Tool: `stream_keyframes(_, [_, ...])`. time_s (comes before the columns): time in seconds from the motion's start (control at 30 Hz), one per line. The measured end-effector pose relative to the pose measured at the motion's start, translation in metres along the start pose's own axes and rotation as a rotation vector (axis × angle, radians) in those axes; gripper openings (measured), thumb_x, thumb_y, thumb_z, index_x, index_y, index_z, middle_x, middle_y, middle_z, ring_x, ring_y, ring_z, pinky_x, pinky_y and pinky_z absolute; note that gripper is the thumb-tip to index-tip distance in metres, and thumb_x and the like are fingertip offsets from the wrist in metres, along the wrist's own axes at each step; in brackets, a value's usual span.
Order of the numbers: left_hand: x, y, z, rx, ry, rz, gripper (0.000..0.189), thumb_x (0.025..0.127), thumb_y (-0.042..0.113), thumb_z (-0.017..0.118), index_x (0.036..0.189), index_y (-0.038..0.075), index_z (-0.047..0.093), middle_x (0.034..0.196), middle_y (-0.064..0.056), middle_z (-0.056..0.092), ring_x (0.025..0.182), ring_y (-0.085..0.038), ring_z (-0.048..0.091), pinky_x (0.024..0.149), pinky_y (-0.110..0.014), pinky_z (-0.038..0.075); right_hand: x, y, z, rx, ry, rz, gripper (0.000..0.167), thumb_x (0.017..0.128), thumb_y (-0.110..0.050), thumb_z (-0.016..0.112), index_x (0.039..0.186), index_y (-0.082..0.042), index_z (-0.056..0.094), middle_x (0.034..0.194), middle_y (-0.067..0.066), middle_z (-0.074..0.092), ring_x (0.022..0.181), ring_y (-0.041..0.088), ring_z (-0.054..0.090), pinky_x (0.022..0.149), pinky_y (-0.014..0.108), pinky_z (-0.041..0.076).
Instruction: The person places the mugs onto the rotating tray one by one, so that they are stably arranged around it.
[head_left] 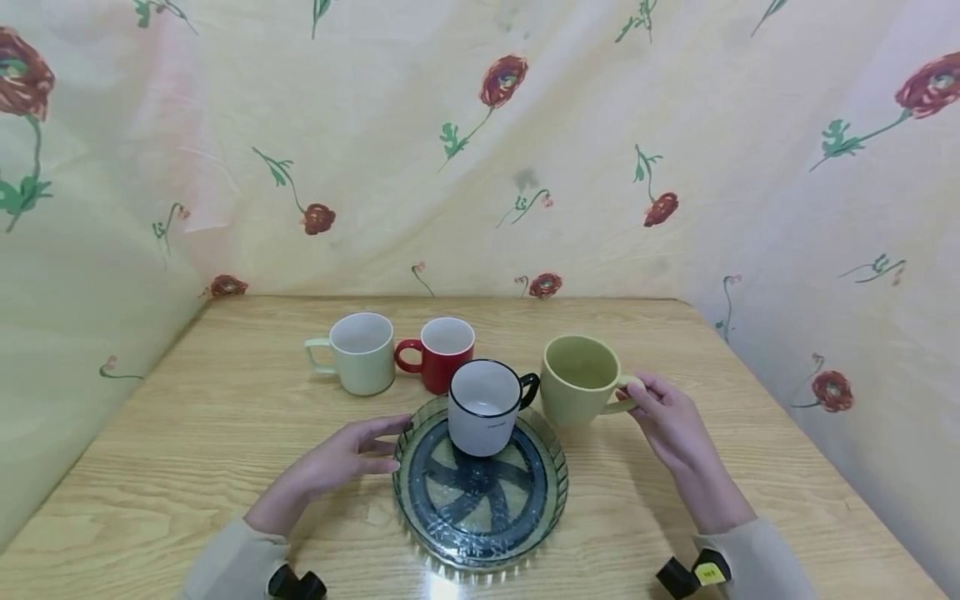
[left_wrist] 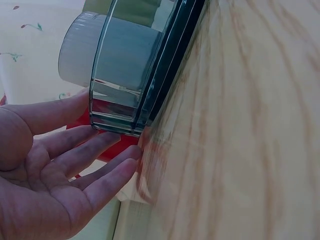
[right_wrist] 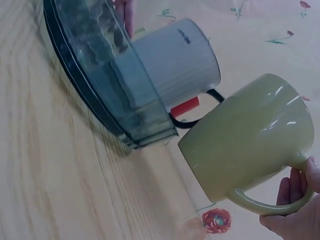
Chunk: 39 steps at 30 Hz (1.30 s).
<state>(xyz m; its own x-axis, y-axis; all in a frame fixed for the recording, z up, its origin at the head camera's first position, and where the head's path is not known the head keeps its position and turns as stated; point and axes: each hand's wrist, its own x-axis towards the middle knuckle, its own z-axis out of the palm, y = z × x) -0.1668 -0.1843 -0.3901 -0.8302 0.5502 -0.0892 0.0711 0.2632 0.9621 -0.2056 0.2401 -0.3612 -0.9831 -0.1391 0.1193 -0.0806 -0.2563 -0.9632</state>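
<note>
Pinching the handle of the olive mug [head_left: 577, 383] between thumb and curled fingers of the right hand [head_left: 671, 421]. Holding it upright, just above the wooden surface [head_left: 225, 433] as seen from the right wrist, on the side of the glass dish [head_left: 468, 517] towards the surface's right edge. Keeping its wall just beside the black handle of the white mug [head_left: 483, 417]; impossible to tell from the head view whether touching. Steadying nothing firmly with the left hand [head_left: 341, 458]: fingers spread and fairly straight, tips touching the dish's outer wall on the side towards the surface's left edge. Bearing inside the dish, near its far rim, only that 1 white mug, black-lipped, over a dark swirl pattern. Standing beyond the dish, closer to the surface's far edge, 2 more: the red mug [head_left: 446, 367] and, nearer the far left corner, the pale mug [head_left: 363, 362], both with handles pointing left. Wearing pale sleeves [head_left: 757, 562], with 1 black device [head_left: 296, 583] at each wrist. Enclosed past the far, left and right edges by flowered cloth [head_left: 397, 125].
</note>
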Motion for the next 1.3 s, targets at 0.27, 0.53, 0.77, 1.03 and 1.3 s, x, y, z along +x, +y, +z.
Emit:
stream_keyframes(0.27, [0.0,0.001,0.0,0.02,0.006,0.001,0.064,0.093,0.008,0.062,0.147,-0.007,0.032,0.15,-0.032,0.034,0.129,-0.048,0.047,0.104,-0.048,0.048,-0.011,-0.002,0.003,0.056,-0.045,-0.039,0.023,0.099,-0.001,0.048,0.099,-0.012,0.068,0.098,-0.004,0.064,0.094,0.006,0.063,0.087,0.016,0.053])
stream_keyframes(0.53, [0.001,0.002,-0.001,0.013,0.006,-0.017,0.066,0.092,0.009,0.063,0.147,-0.006,0.031,0.15,-0.032,0.033,0.13,-0.05,0.046,0.104,-0.049,0.048,-0.016,-0.003,0.007,0.099,-0.142,-0.059,0.026,0.099,0.002,0.045,0.104,-0.008,0.068,0.099,-0.001,0.068,0.095,0.008,0.065,0.088,0.018,0.054])
stream_keyframes(0.77, [0.002,0.001,-0.001,0.023,0.005,-0.017,0.066,0.092,0.009,0.064,0.147,-0.006,0.031,0.15,-0.032,0.033,0.13,-0.049,0.046,0.103,-0.048,0.048,-0.017,0.003,0.012,0.099,-0.194,-0.033,0.028,0.1,0.004,0.043,0.106,-0.009,0.067,0.101,-0.001,0.068,0.096,0.008,0.065,0.091,0.018,0.053])
stream_keyframes(1.03, [0.002,0.001,0.0,0.013,-0.002,-0.016,0.067,0.092,0.009,0.064,0.148,-0.006,0.03,0.151,-0.032,0.032,0.13,-0.049,0.046,0.104,-0.049,0.048,-0.018,0.006,0.011,0.069,-0.201,-0.023,0.027,0.1,0.003,0.043,0.105,-0.01,0.065,0.101,-0.003,0.067,0.096,0.008,0.064,0.09,0.018,0.053])
stream_keyframes(1.3, [0.002,0.001,0.0,0.014,0.001,-0.018,0.067,0.092,0.009,0.064,0.148,-0.006,0.029,0.151,-0.032,0.031,0.13,-0.05,0.046,0.104,-0.05,0.048,-0.018,0.006,0.009,0.099,-0.257,-0.029,0.028,0.1,0.004,0.041,0.106,-0.01,0.065,0.101,-0.004,0.067,0.095,0.008,0.064,0.091,0.019,0.053])
